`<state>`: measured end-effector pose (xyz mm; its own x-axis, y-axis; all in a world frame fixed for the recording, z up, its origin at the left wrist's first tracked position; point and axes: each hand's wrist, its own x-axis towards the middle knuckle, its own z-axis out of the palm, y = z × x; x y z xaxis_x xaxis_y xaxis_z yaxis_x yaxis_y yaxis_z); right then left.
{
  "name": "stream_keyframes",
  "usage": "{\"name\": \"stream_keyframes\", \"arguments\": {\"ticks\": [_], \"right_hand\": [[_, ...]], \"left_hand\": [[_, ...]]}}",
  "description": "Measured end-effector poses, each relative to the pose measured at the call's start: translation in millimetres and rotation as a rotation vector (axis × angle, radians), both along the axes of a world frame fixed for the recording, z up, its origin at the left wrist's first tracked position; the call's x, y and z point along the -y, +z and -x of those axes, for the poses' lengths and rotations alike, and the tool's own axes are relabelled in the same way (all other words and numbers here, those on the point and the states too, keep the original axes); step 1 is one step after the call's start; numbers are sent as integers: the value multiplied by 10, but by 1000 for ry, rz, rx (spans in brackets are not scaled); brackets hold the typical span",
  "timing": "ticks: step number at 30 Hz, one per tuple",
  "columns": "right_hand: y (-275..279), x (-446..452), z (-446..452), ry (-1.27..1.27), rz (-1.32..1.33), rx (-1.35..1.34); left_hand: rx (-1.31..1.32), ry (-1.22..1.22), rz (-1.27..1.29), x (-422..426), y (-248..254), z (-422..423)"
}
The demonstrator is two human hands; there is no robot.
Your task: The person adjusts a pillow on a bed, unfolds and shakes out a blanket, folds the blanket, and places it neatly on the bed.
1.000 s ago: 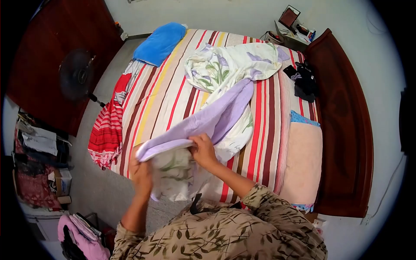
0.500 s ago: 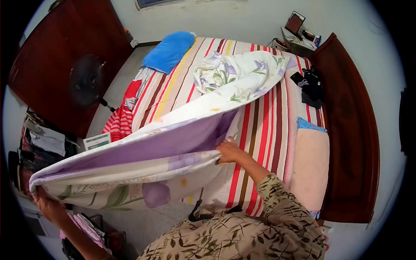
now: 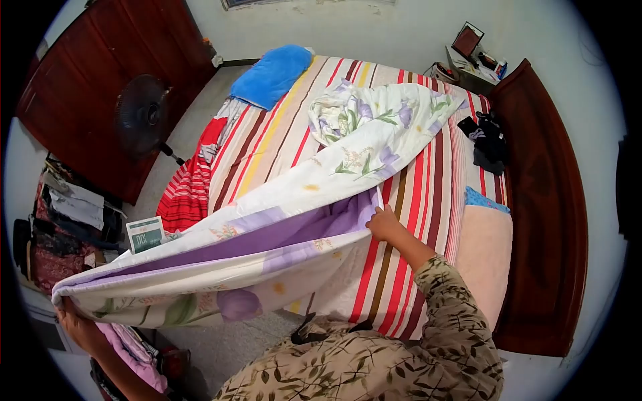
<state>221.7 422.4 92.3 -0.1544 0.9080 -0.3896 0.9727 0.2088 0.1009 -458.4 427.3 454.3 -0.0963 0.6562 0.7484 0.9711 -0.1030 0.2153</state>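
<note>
A white floral blanket [image 3: 287, 182] with a purple underside stretches between my two hands. My left hand [image 3: 79, 327], low at the left, is closed on one corner of it. Over the bed's near part, my right hand [image 3: 386, 224] grips the blanket's edge. Between the hands the cloth hangs in a long fold, with the purple side showing inside. Its far end lies bunched on the striped bedsheet [image 3: 408, 200]. The fingertips of both hands are partly hidden by cloth.
A blue pillow [image 3: 273, 77] lies at the bed's far left, a peach pillow [image 3: 483, 260] by the wooden headboard [image 3: 543, 220]. Dark clothing [image 3: 490, 144] and a phone rest near the headboard. A fan [image 3: 142, 115] stands left of the bed, near red striped cloth [image 3: 184, 194].
My right hand has moved right and slightly up, drawing the blanket's edge along. The fold between my hands has become narrower. My left hand still holds its corner, slightly lower.
</note>
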Motion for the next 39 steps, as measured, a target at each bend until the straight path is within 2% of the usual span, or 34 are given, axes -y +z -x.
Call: {"name": "stream_keyframes", "arguments": {"ticks": [1, 3, 5, 7, 8, 9, 11, 14, 17, 18, 21, 22, 23, 25, 27, 29, 31, 32, 33, 35, 36, 37, 38, 39], "right_hand": [[-99, -95, -30, -56, -58, -12], [-177, -289, -113, -167, -173, -39], [-141, -369, -271, -218, -254, -196], [-296, -428, -364, -224, -285, -331], [-385, -448, -381, -209, -334, -520], [-464, -465, -406, -208, -369, -513], [-559, -513, -424, -205, -438, -501], [-123, -565, -276, -445, -595, -377], [-220, -723, -299, -689, -658, -370], [-290, -775, -332, -756, -559, -442], [-433, -850, -299, -642, -460, -409], [-477, -912, -272, -671, -386, -431], [-510, -951, -222, -732, -382, -472], [-521, -1060, -100, -786, -443, -566], [-625, -1166, -89, -623, -583, -575], [-628, -1202, -4, -633, -723, -629], [-644, -1076, 78, -653, -766, -629], [-738, -865, 178, -520, -654, -596], [-907, -534, 295, -393, -541, -553], [-1201, 338, 433, 109, 13, -288], [-1100, 777, 517, 220, 231, -282], [-1145, 1163, 499, 295, 509, -381], [-1354, 1681, 371, 272, 437, -708], [-1413, 1803, 372, 481, 874, -633]], "left_hand": [[-5, -2, 5, 17, 9, -24], [398, -92, 26, 13, 16, 110], [577, -114, 19, 17, 1, 244], [583, -95, -3, 20, -40, 344], [611, -100, -12, 18, -56, 399], [692, -131, -17, 10, -72, 457], [723, -137, -9, 23, -111, 547], [597, -80, 25, 29, -133, 556], [529, -76, 15, 13, -129, 515], [509, -94, -3, 8, -136, 486], [679, -163, 17, 34, -83, 202], [771, -184, 27, 34, -40, 109], [743, -187, 29, 40, -38, 147], [672, -167, 24, 92, -79, 359], [929, -239, -66, 75, -113, 443], [643, -172, -53, 107, -124, 448], [622, -97, -150, 78, -231, 562], [990, -221, -178, 62, -309, 746], [959, -171, -183, 29, -450, 981], [895, -75, -187, 18, -773, 1466], [749, 15, -167, 28, -970, 1627], [826, 173, -163, 2, -1027, 1447], [899, 145, -140, -16, -1209, 1524], [972, 113, -117, -29, -1494, 1728]]}}
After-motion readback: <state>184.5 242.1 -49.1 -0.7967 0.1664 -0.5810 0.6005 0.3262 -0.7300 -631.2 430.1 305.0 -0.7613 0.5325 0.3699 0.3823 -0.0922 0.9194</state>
